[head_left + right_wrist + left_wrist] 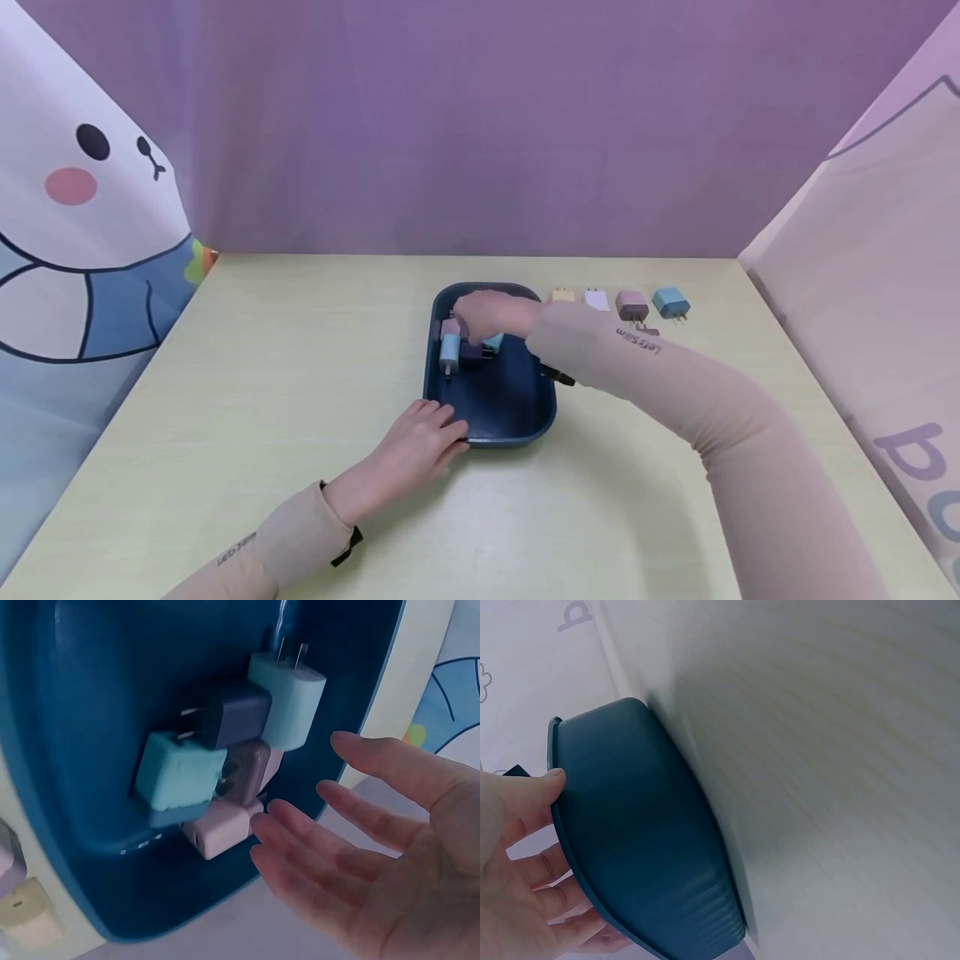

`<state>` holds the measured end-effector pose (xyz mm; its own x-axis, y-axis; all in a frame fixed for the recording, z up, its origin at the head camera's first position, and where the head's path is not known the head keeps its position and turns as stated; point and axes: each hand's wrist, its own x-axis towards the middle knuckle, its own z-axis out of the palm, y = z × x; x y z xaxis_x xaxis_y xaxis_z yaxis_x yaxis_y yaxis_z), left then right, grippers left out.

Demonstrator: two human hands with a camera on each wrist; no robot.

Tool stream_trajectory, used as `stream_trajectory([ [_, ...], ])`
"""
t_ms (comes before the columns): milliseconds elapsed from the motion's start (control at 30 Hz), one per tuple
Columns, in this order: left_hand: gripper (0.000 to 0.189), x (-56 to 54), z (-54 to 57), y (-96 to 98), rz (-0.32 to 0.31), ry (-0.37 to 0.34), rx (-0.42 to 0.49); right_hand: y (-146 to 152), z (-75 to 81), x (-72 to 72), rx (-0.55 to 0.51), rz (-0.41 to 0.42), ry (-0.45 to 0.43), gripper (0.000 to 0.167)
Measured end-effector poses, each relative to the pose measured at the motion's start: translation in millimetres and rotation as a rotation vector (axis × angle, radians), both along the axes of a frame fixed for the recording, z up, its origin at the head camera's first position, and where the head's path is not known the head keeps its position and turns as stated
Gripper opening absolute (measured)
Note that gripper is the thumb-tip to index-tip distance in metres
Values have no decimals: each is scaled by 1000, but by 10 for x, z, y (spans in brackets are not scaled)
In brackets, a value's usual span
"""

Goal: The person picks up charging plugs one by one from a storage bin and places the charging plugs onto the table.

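A dark blue tray [498, 417] lies on the table, with several plug chargers heaped at its far end. Among them are a light blue charger [289, 701], a dark navy charger [238, 712], a teal charger [180, 776] and a pink charger [217, 829]. My right hand [382, 832] is over that far end, fingers spread and holding nothing, with its fingertips close to the pink charger. In the head view this hand covers part of the heap. My left hand [420, 446] holds the near left corner of the tray, thumb on the outer rim and fingers over the inside.
Right of the tray's far end, a yellow charger [562, 295], a white charger [596, 300], a mauve charger [632, 305] and a blue charger [671, 302] stand in a row on the table. My right sleeve [637, 358] partly hides another dark charger. A purple curtain [480, 125] hangs behind.
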<state>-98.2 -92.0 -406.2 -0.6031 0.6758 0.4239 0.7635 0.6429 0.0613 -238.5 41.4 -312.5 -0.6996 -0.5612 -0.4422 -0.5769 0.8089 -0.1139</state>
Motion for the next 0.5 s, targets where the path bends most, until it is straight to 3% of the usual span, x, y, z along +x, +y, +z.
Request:
stream_trajectory([
  [267,12,8,12,5,0,-15,-4,-79,-99,14,-127,-50,-37,35],
  [500,13,7,1,6,-4,6,14,-151,-187,12,-192,-89,-51,28],
])
